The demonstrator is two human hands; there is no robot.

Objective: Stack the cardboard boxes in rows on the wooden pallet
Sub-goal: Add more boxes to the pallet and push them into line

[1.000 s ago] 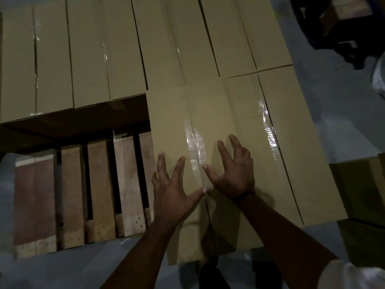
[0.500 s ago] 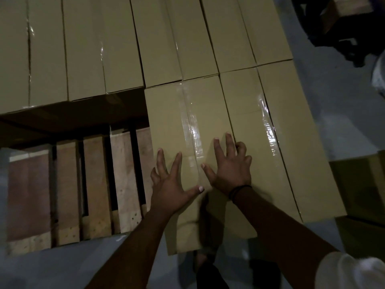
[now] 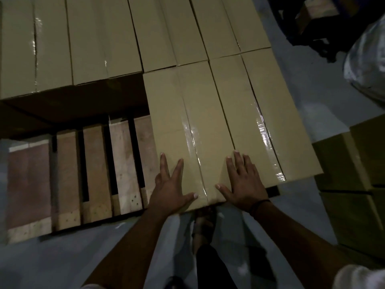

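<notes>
A long taped cardboard box (image 3: 187, 122) lies on the wooden pallet (image 3: 93, 174), beside a second box (image 3: 256, 113) on its right. My left hand (image 3: 168, 188) rests flat on its near left corner, fingers spread. On its near right corner my right hand (image 3: 243, 182) presses flat, also spread, reaching onto the neighbouring box. A back row of several boxes (image 3: 87, 38) fills the far side of the pallet. Bare slats show to the left of the box.
More cardboard boxes (image 3: 358, 184) are stacked on the floor at the right. Dark objects (image 3: 312, 24) and a pale wrapped bundle (image 3: 368, 59) sit at the far right. Grey floor (image 3: 62, 263) lies in front of the pallet; my foot (image 3: 203, 222) is near the box end.
The box under my hands has slid away from me until its far end meets the back row. My hands have moved from mid-box to its near end and spread apart.
</notes>
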